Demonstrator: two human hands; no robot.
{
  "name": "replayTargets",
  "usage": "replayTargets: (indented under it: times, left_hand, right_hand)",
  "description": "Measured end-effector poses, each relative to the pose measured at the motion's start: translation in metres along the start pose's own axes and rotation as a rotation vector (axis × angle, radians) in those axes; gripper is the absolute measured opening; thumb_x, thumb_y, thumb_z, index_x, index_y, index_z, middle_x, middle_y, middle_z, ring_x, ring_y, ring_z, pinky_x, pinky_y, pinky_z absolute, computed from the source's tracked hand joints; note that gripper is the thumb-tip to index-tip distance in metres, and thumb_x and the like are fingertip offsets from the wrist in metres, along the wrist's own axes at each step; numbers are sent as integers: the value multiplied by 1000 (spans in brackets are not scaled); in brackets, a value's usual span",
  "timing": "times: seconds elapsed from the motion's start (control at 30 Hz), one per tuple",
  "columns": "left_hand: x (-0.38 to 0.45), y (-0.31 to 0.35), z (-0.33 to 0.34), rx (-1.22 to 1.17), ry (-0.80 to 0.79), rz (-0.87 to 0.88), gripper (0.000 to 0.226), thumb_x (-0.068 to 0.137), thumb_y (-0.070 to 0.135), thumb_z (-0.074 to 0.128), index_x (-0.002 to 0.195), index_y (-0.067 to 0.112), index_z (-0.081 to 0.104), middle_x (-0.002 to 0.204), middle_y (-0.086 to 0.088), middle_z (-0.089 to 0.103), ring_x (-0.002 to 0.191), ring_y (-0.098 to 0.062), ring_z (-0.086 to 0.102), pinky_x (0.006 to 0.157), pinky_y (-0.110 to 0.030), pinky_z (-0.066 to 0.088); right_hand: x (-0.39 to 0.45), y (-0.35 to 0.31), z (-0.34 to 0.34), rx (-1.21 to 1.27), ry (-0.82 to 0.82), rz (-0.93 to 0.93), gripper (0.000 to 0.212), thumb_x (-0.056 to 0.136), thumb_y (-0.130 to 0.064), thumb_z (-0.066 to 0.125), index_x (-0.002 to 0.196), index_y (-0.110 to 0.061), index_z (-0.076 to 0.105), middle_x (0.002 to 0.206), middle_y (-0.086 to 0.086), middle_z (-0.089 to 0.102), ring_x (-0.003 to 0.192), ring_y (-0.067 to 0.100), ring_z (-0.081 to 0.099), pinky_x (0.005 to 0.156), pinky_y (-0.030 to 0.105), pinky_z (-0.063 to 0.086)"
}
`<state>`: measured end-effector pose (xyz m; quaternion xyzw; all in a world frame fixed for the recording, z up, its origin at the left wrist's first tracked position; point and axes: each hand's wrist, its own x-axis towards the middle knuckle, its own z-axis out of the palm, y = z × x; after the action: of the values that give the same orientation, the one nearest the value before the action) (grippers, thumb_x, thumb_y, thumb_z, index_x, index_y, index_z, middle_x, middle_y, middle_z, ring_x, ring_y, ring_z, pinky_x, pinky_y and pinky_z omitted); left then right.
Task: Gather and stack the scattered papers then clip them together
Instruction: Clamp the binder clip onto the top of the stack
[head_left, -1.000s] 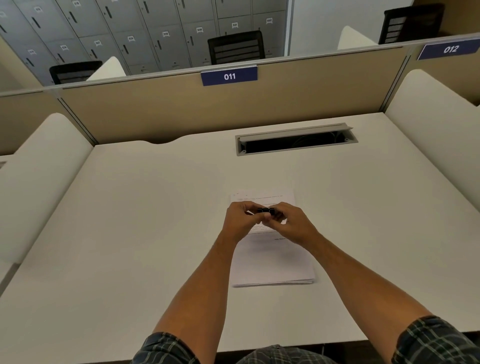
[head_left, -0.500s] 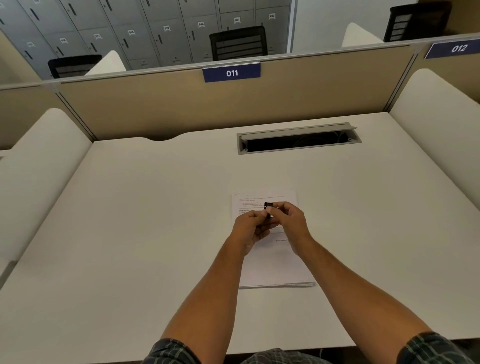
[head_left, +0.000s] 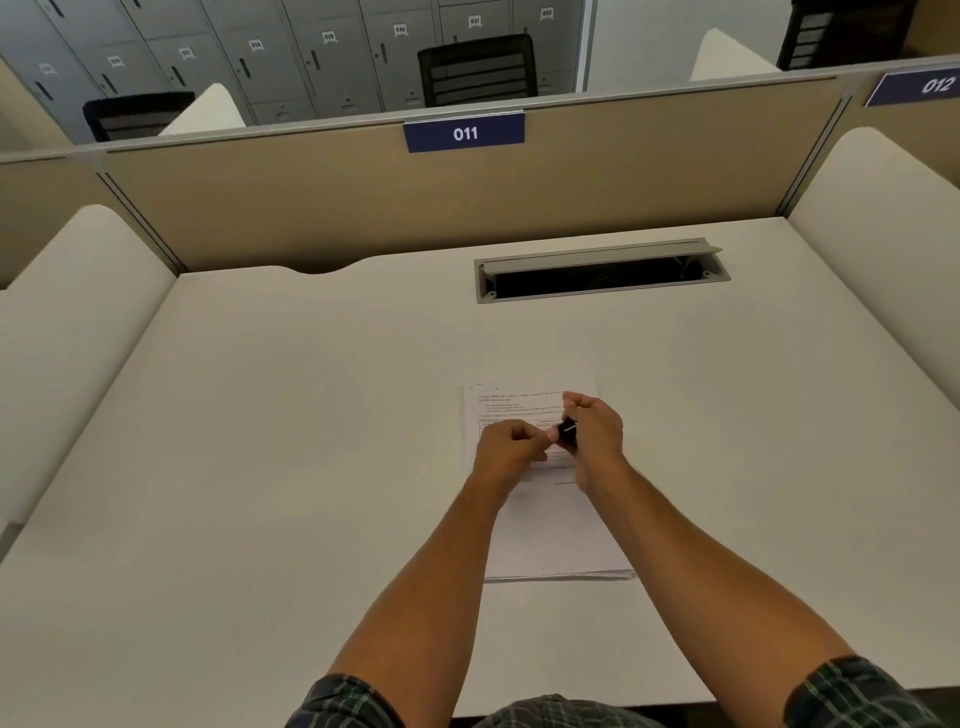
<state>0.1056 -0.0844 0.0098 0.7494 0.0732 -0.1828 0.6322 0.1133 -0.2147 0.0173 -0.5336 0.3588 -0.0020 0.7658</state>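
Nearest the camera, two plaid sleeves (head_left: 852, 693) frame two bare forearms reaching over the white desk (head_left: 249, 467). On the desk lies one squared stack of papers (head_left: 550, 535), its near edge showing several sheets, its top sheet printed with text at the far end. Both hands hover above the stack's far half. The right hand (head_left: 597, 434) has its fingers curled round a small black binder clip (head_left: 567, 435), with a silver wire handle showing. The left hand (head_left: 511, 449) is curled too, its fingertips pinching at the clip's left side. The clip sits between the two hands, above the paper; whether it touches the sheets cannot be told.

Farther back, one grey cable tray (head_left: 602, 270) is sunk into the desktop, its lid tilted open; its inside is dark, and what it holds cannot be made out. Behind it stands a beige partition (head_left: 311, 202) carrying two blue number plates, 011 (head_left: 464, 133) and 012 (head_left: 930, 85). Beyond are three black chairs (head_left: 477, 70) and a wall of grey lockers (head_left: 291, 57).
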Motion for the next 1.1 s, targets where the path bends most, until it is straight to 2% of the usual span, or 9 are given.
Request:
replayTargets:
  times: [0.07,0.17,0.27,0.37,0.53,0.7,0.8,0.93,1.1]
  left_hand:
    - [1,-1,-5,195,225,67,23,84,35,82,76,18,69,84,1,74,80,-13,70,70,-27,51]
    - [5,-6,-19,535,470,12,38,83,42,81,111,19,68,118,-5,62,111,-25,60,93,-40,52]
    - [4,-8,-28,692,443,-130,71,80,50,81,135,15,51,135,-11,48,128,-34,47,102,-48,46]
    - [3,-11,-30,798,403,-169,79,78,51,83,136,10,47,136,-12,46,128,-35,47,101,-48,48]
    - [8,-6,-33,838,370,-154,70,79,47,84,128,7,54,128,-13,55,117,-32,61,92,-41,53]
    - [10,-4,-35,866,362,-165,69,78,47,85,127,8,55,124,-12,58,116,-30,62,91,-39,54]
    - [9,-5,-34,892,376,-159,67,79,48,84,125,9,56,123,-11,58,115,-29,62,91,-38,54]
    - [8,-5,-33,881,391,-153,65,79,46,85,124,9,57,122,-11,59,115,-29,63,91,-39,54]
    - [7,-7,-32,853,385,-153,64,80,43,84,126,7,56,125,-12,56,118,-31,59,92,-41,53]
  right_hand:
    - [5,-5,-8,-114,72,-15,10,96,-6,62,95,-9,71,81,9,67,62,19,59,59,33,57]
    - [13,-10,-24,-535,168,-184,11,94,-17,64,89,-10,72,83,9,74,66,23,67,67,36,61]
    - [16,-12,-37,-852,213,-278,19,97,-11,56,85,-6,70,81,8,70,78,27,67,67,29,50]
    - [17,-6,-42,-975,198,-287,34,93,-1,52,63,-13,41,72,3,49,71,25,50,50,27,29]
    - [16,-3,-29,-1012,95,-225,21,92,-3,53,73,-11,47,84,9,61,72,26,58,49,24,30]
    - [30,-15,-29,-784,79,26,27,91,7,54,68,-6,47,64,12,57,55,24,54,49,24,34]
    - [34,-25,-34,-639,41,168,25,94,7,56,72,-3,53,64,11,57,49,20,47,40,22,32]
    - [33,-33,-43,-604,-78,231,21,99,5,51,83,0,62,74,9,64,55,15,47,40,22,33]
    - [28,-38,-40,-659,-167,231,5,98,0,62,97,2,67,73,10,60,54,14,48,42,23,33]
